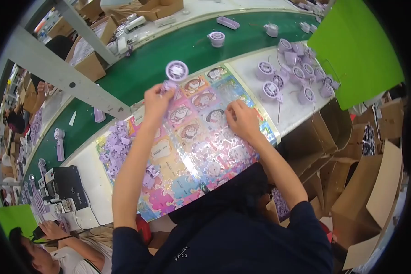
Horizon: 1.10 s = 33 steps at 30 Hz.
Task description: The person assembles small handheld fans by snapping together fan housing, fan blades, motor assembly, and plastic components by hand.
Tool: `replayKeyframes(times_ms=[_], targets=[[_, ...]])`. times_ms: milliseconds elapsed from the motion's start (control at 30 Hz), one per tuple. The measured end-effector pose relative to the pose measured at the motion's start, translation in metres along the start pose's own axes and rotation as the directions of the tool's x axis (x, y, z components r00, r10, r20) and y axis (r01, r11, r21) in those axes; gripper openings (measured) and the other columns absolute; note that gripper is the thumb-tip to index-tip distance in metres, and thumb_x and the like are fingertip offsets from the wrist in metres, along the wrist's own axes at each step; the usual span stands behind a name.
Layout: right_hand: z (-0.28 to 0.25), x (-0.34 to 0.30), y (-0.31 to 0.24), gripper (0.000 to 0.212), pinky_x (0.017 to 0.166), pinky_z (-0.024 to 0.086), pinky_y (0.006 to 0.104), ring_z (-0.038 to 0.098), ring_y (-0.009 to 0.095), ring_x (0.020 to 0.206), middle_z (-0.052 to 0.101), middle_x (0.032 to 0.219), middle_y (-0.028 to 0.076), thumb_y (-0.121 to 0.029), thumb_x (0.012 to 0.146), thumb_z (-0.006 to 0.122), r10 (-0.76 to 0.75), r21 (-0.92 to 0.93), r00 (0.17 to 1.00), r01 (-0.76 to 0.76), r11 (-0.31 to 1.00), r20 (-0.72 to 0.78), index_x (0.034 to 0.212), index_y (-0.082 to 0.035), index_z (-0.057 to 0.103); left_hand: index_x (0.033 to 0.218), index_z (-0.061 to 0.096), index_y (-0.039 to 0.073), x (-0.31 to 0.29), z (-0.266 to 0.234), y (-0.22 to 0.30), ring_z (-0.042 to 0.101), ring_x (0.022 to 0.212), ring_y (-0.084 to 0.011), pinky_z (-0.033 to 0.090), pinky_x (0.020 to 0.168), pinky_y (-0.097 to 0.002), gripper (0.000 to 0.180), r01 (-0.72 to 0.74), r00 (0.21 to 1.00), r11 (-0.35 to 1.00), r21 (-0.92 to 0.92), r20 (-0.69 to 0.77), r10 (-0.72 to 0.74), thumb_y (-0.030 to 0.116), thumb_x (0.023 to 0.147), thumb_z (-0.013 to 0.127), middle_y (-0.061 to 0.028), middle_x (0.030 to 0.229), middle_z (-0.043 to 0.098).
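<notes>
"While the left hand (156, 102) hangs near the far edge of the patterned mat (176, 185), what does it grip?"

"It pinches a lilac round-headed piece (176, 71), held out beside the green belt (169, 48)."

"And the right hand (243, 119)?"

"Curled over the mat; whether it pinches anything, one cannot tell."

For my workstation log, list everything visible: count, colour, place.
Patterned mat: seemingly one, multicoloured, on white table
Small parts: uncounted heap, purple, mat's left
Round units: over ten, purple, table's right
Machine: one, black, table's left
Belt: one, green, beyond table
Loose pieces: several, purple, on belt
Panels: two, green, left and right
Boxes: several, brown, mostly right
Co-worker: one nearby, white top, lower left
Round-headed piece: one, purple, in left hand
Left hand: one, bare, above mat
Right hand: one, bare, at mat
</notes>
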State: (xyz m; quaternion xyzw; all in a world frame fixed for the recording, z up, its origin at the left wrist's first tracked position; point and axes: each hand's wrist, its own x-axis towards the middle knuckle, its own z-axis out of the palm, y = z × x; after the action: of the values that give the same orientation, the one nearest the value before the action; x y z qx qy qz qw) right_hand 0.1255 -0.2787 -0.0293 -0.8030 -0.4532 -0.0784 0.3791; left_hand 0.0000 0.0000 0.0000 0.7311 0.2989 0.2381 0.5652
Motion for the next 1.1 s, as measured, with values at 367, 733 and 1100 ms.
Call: replayKeyframes(times_ms=[367,733,1100], targets=[[0.005,0.000,-0.012,0.015,0.060,0.050,0.0437,0.064,0.033,0.068,0.062,0.079,0.012,-0.013,0.086,0.071,0.055,0.004,0.998,-0.055,0.998,0.028,0.085,-0.005,0.058,0.108,0.074,-0.001,0.146,-0.069,-0.036,0.069,0.108,-0.0375,0.054,0.094,-0.0429,0.043,0.457,0.823,0.830,0.318,-0.505,-0.260,0.031,0.079,0.072,-0.0231,0.116,0.072],[0.000,0.005,-0.014,0.014,0.061,0.050,0.0427,0.064,0.032,0.069,0.062,0.081,0.011,-0.013,0.086,0.070,0.117,-0.031,0.992,-0.115,0.993,0.051,0.085,-0.004,0.059,0.091,0.067,0.007,0.060,0.017,-0.010,0.056,0.105,-0.0342,0.045,0.089,-0.0465,0.019,-0.393,0.690,0.512,0.764,-0.124,0.713,0.006,0.072,0.066,-0.0160,0.103,0.059],[0.017,0.029,-0.019,0.009,0.064,0.049,0.0458,0.061,0.035,0.075,0.058,0.079,0.013,-0.011,0.085,0.064,-0.216,-0.248,0.973,0.230,0.941,0.082,0.084,-0.005,0.057,0.088,0.063,0.001,0.036,0.035,-0.021,0.059,0.091,-0.0296,0.049,0.082,-0.0405,0.013,-0.529,0.684,0.308,0.791,0.182,0.706,0.008,0.077,0.063,-0.0123,0.090,0.059]])
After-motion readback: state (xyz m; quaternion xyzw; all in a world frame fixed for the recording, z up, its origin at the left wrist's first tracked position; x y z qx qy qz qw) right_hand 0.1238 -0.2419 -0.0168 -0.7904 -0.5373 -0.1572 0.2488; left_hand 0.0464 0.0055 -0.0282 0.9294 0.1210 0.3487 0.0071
